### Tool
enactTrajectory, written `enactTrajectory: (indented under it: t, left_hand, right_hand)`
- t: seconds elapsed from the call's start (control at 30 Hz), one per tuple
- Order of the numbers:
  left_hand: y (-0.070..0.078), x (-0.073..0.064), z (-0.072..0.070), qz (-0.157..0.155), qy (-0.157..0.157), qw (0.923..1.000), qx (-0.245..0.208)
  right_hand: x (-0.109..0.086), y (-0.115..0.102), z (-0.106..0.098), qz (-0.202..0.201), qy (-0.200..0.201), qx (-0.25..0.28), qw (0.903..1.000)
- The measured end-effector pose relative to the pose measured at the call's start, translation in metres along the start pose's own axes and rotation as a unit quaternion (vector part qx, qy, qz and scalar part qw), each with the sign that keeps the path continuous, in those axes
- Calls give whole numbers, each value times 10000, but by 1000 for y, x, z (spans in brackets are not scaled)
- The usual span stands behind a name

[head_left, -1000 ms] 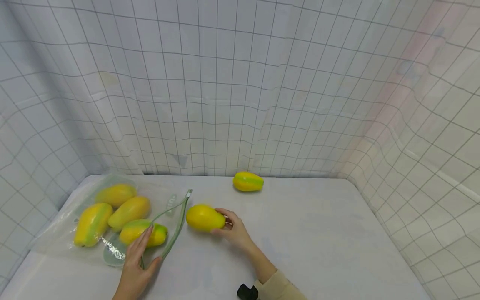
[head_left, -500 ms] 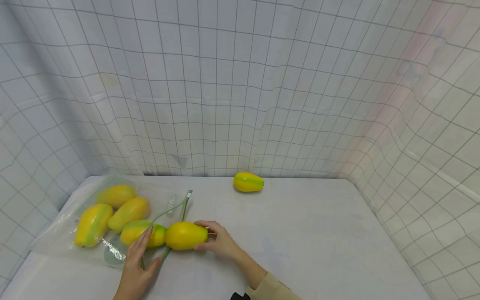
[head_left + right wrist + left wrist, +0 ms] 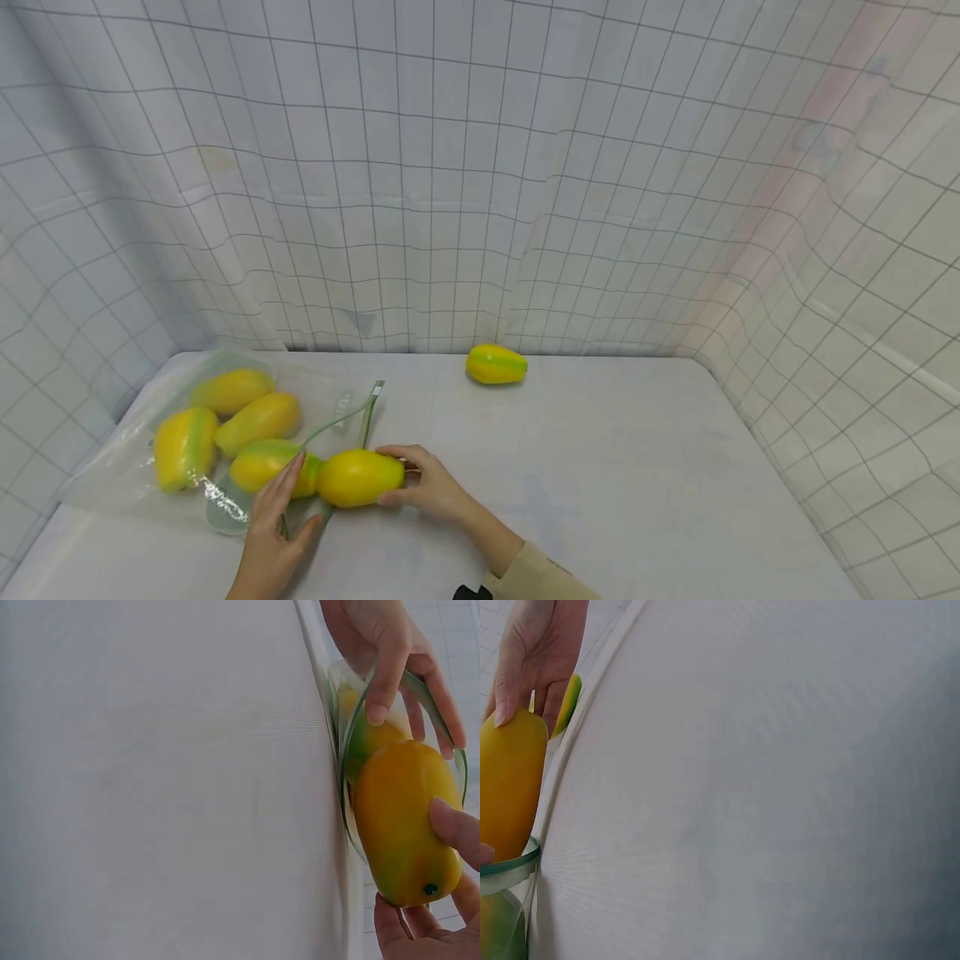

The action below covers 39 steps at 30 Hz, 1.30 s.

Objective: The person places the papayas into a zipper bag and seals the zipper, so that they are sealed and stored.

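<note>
My right hand (image 3: 431,487) grips the narrow end of a yellow papaya (image 3: 358,478) between thumb and fingers. In the right wrist view this papaya (image 3: 409,817) lies partly within the green-rimmed mouth of a clear plastic bag (image 3: 341,408). My left hand (image 3: 272,525) spreads at the near side of the mouth, thumb apart from the fairly straight fingers, touching the green rim (image 3: 345,765). Just inside the opening, another papaya (image 3: 262,467) abuts the held one and is partly hidden by my left fingers. Deeper in the bag lie several papayas (image 3: 186,450).
A loose yellow-green papaya (image 3: 497,364) lies at the back of the white table (image 3: 637,467). White grid-patterned cloth (image 3: 465,208) hangs behind the table and along both sides. A black strap piece (image 3: 472,592) shows beside the right sleeve (image 3: 540,575).
My right hand has carried its papaya left and nearer, into the bag's mouth. The papaya by the opening and the leftmost one have shifted slightly. My left hand has stayed in place.
</note>
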<state>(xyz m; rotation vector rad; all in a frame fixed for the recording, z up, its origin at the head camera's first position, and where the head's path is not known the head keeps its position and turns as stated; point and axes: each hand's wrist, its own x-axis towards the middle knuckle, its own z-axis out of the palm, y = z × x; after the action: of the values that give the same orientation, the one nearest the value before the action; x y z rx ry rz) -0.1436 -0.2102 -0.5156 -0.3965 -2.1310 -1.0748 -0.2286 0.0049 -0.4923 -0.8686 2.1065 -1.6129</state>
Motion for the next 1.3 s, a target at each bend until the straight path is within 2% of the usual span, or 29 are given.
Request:
enactTrajectory:
  t: [0.17, 0.37, 0.67, 0.93, 1.3]
  left_hand:
    - [-3, 0, 0, 173, 47, 9998, -133]
    - [-5, -1, 1, 198, 42, 9997, -158]
    - [-1, 0, 0, 28, -85, 9999, 45]
    - [2, 0, 1, -327, -199, 9986, 362]
    - [1, 1, 0, -173, -162, 9995, 197]
  right_hand:
    - [6, 0, 5, 25, -63, -31, 10000]
    - [12, -1, 12, -31, -106, -187, 9998]
    - [23, -2, 22, -81, -96, -537, 9985]
    - [33, -6, 27, -144, -4, -767, 9970]
    - [40, -8, 34, -30, 19, -848, 9964]
